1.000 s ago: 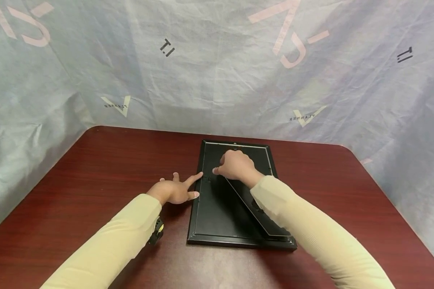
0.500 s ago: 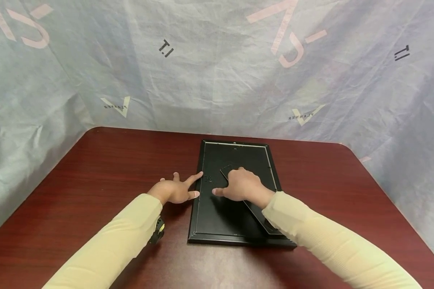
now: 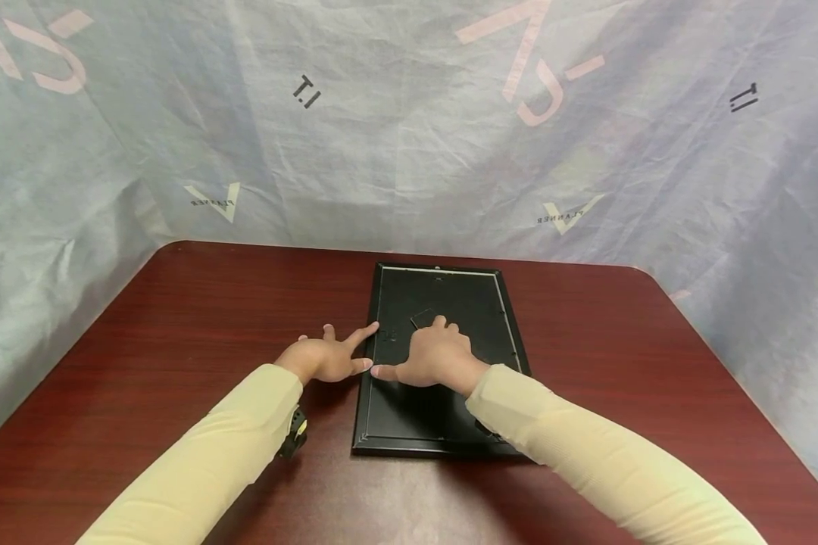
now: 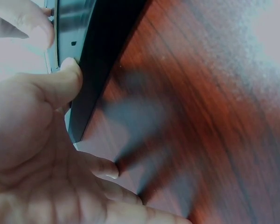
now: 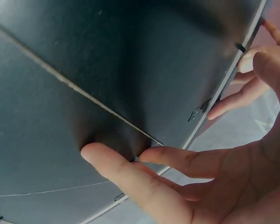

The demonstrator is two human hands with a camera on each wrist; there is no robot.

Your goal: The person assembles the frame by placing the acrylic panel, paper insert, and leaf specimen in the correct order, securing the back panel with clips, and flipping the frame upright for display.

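Observation:
A black picture frame (image 3: 409,446) lies face down on the table, its dark backing board (image 3: 409,291) upward. Near its middle, the easel stand (image 3: 423,318) is folded down against the board, largely hidden under my right hand. My right hand (image 3: 438,356) lies over the stand with fingers extended; in the right wrist view its fingertips (image 5: 95,151) touch the dark surface by the stand's edge. Its thumb stretches toward the frame's left side. My left hand (image 3: 327,358) is spread beside that side, thumb and index fingertip against the rim (image 4: 107,51), other fingers over the table.
The reddish-brown wooden table (image 3: 245,303) has rounded far corners. A pale printed cloth (image 3: 395,151) hangs behind it and along both sides. Small metal tabs line the inside of the frame's edge.
The stand has gone from raised at an angle to folded down. My right hand has come toward me and down with it, its thumb now reaching left. The left hand stays put.

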